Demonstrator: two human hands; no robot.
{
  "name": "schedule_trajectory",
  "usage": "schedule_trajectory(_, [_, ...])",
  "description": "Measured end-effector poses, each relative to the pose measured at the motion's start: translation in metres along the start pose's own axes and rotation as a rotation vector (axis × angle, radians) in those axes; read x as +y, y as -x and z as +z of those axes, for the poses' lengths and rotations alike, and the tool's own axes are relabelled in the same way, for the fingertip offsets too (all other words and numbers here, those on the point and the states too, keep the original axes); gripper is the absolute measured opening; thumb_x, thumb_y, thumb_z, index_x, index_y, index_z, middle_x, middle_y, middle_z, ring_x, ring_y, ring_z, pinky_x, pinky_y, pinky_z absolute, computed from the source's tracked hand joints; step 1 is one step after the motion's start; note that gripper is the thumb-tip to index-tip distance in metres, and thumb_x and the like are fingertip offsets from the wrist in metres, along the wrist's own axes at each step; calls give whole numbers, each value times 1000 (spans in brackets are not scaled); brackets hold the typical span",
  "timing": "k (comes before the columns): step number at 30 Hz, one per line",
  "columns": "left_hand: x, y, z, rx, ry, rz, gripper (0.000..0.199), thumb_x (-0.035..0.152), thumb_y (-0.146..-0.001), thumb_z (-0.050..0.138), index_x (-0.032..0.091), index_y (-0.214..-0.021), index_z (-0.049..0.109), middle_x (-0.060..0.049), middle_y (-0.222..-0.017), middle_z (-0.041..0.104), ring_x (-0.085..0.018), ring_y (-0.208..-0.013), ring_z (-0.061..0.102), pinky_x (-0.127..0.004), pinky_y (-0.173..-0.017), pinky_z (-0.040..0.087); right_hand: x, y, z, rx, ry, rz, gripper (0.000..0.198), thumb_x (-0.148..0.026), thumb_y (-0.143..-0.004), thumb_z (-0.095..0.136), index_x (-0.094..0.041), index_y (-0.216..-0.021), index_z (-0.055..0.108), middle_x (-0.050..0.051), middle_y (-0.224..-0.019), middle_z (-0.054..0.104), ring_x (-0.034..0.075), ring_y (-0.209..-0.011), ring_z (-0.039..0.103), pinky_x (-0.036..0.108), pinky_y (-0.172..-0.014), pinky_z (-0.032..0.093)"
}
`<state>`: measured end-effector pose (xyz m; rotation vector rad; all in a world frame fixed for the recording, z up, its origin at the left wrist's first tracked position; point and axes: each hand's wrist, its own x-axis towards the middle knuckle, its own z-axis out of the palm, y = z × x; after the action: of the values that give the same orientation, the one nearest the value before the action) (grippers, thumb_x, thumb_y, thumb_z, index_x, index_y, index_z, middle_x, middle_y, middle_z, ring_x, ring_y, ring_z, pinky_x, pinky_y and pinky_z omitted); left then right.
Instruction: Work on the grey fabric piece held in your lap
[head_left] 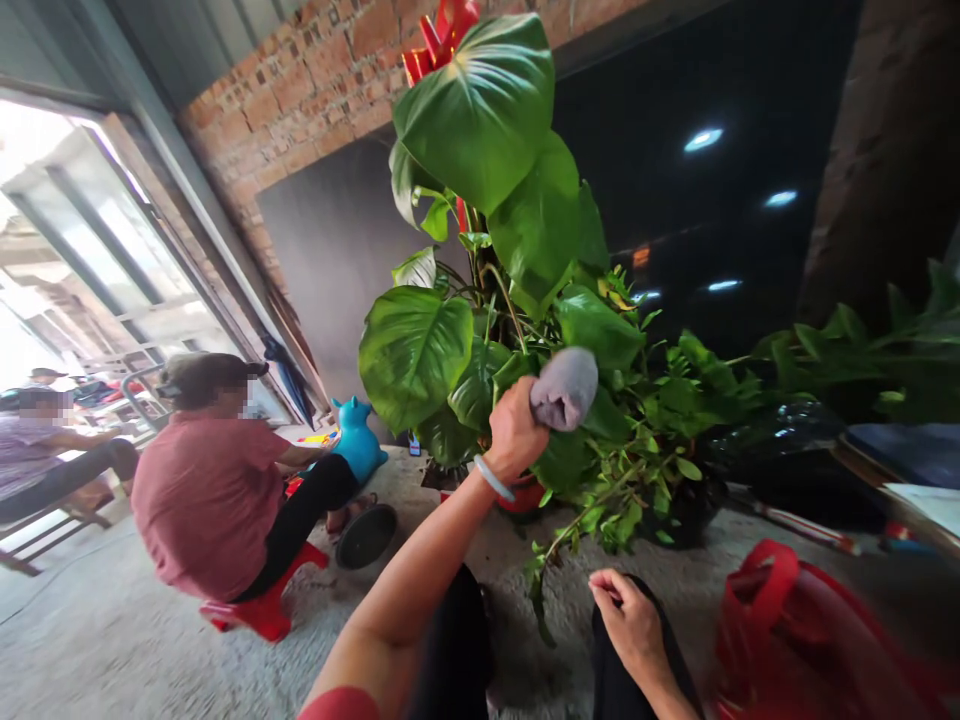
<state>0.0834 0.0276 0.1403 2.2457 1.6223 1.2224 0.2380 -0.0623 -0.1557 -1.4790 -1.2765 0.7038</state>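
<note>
My left hand [516, 432] is raised and gripped around a bunched grey cloth [564, 388], held against the leaves of a tall potted plant [480, 130] with big green heart-shaped leaves. A pale bangle sits on that wrist. The plant's red pot [525, 496] shows just below my hand. My right hand [630, 618] rests low on my dark-trousered knee, fingers curled in, with nothing visible in it.
A person in a red shirt [206, 490] sits on a low red stool [259, 612] at the left, beside a blue toy animal [358, 440] and a dark round dish [366, 536]. Another person sits far left. A red bag [810, 630] lies at lower right; more foliage [862, 350] spreads right.
</note>
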Motion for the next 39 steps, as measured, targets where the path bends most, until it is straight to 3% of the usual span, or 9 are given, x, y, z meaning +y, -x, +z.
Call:
schedule_trajectory(4, [-33,59,2,-485,-22,2,44,-2,-59,65,21,-97,71,-3,-88,76,-24,-86,72,-30,-75,54,12,2,-1,39,73,-106,36,-55,-78,53,-27,-69,71,9,-74,76,28,-71,72,40,-72,56])
schedule_trajectory(6, [-36,74,-12,-526,99,61,40,1,-59,66,21,-92,72,-1,-84,75,-22,-81,71,-29,-72,53,17,1,-2,52,95,-117,34,-55,-78,53,-27,-68,71,10,-73,75,28,-70,72,39,-70,56])
schedule_trajectory(11, [-25,25,-60,197,316,233,29,23,-69,72,19,-97,66,1,-80,69,-16,-72,63,-28,-66,53,14,0,2,32,123,-136,34,-51,-81,50,-27,-71,73,8,-77,77,27,-73,73,40,-73,57])
schedule_trajectory(14, [-47,7,-56,491,209,273,30,26,-70,69,19,-98,63,-1,-83,68,-17,-73,63,-30,-67,53,12,2,4,33,138,-152,34,-50,-81,50,-27,-72,73,7,-77,77,26,-73,73,40,-72,57])
schedule_trajectory(19, [-114,72,-24,296,-11,267,20,23,-72,59,25,-90,65,-5,-81,70,-25,-75,68,-38,-66,54,25,2,0,37,142,-174,32,-49,-81,52,-28,-73,74,7,-78,77,26,-73,74,39,-73,58])
schedule_trajectory(22, [-125,92,-38,238,49,272,11,26,-80,59,26,-89,65,-5,-87,73,-25,-81,70,-40,-72,57,32,0,-1,28,151,-159,33,-51,-80,53,-28,-73,75,7,-79,78,27,-73,74,39,-70,58])
schedule_trajectory(29, [-142,13,-84,620,9,233,28,31,-78,65,17,-103,62,-10,-103,70,-25,-98,66,-41,-89,54,21,-2,13,-11,195,-154,33,-52,-77,51,-29,-73,74,7,-81,79,28,-76,75,41,-73,59])
schedule_trajectory(36, [-207,98,-60,-6,-259,83,21,14,-60,65,24,-79,63,-4,-77,68,-24,-76,67,-32,-65,50,34,-2,6,-43,219,-125,36,-57,-76,52,-29,-74,74,8,-84,80,30,-80,76,43,-76,58])
schedule_trajectory(39, [-202,112,-83,78,-160,92,21,18,-68,61,24,-88,67,-3,-80,70,-22,-76,68,-32,-68,52,38,-5,3,-57,240,-103,35,-57,-76,52,-30,-73,74,7,-83,80,29,-77,75,43,-74,58])
